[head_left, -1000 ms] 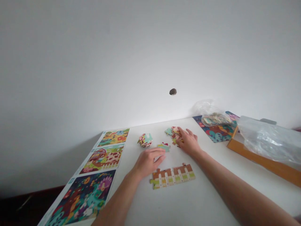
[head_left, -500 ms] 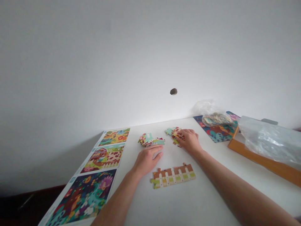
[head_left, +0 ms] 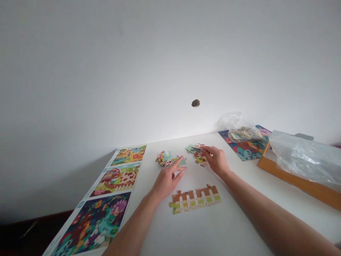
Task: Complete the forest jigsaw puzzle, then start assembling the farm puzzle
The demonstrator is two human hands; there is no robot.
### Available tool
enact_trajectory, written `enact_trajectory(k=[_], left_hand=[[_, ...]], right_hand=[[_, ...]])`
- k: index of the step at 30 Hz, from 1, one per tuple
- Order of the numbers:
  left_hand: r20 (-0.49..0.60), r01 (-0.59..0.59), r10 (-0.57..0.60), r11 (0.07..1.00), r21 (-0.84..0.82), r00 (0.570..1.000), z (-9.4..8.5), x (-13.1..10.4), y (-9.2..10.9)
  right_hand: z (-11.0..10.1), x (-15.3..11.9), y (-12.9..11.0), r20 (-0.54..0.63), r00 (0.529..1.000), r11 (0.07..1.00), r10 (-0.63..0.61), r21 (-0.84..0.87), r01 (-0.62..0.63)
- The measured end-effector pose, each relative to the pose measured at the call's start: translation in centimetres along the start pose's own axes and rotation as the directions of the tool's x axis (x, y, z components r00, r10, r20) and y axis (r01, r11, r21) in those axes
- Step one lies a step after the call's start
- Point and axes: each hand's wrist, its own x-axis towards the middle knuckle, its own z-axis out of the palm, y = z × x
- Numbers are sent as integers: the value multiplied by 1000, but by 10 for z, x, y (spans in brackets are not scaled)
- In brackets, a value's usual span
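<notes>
My right hand [head_left: 216, 160] pinches a jigsaw puzzle piece [head_left: 196, 150], its greyish face showing, above the right pile of puzzle pieces [head_left: 201, 160]. My left hand [head_left: 166, 180] has its fingers stretched apart by the left pile of puzzle pieces [head_left: 164, 158]. Its index finger reaches over a light green piece [head_left: 182, 162] at the pile's right side. Nearer to me lies a joined strip of puzzle pieces [head_left: 196, 200] showing a white fence on brown and green, touched by neither hand.
Three picture sheets [head_left: 117, 177] line the table's left edge. At the right, a clear bag of pieces [head_left: 245, 133] rests on a dark colourful sheet [head_left: 249, 151]. Beside it stands an orange-edged box [head_left: 295, 180] with clear plastic [head_left: 306, 156] over it. A white wall [head_left: 160, 71] with a hole rises behind.
My right hand has lifted slightly from the right pile and now pinches one piece. My left index finger has risen and extended apart from the other fingers.
</notes>
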Motion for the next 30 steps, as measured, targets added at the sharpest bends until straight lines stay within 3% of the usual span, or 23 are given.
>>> enact_trajectory(k=[4,7,11,13,15,19,30], left_hand=[[-5,3,-3,1000,-12,1000,1,1,-1],[-40,-12,11,1000,-1,999,1,1,-3],[-90,-14,17,999,41,996,0,2,-4],[-96,-13,21,997,74,995,0,2,-4],[-87,-9,18,995,103,996,1,2,-4],[-59,32,-24,990,135,998,1,2,-4],[-15,68,-67,994,83,998,-1,1,-5]], right_hand=[[1,-4,-17,190,957,966,-221,180,187],[2,-5,-21,272,917,952,-292,177,250],[-2,-3,-15,227,968,973,-110,-174,151],[-7,-2,-10,182,982,925,43,-379,29],[-13,-2,-5,185,967,865,173,-498,-60],[-22,-3,3,223,936,843,273,-524,-121],[-16,-4,8,186,945,866,268,-476,-152]])
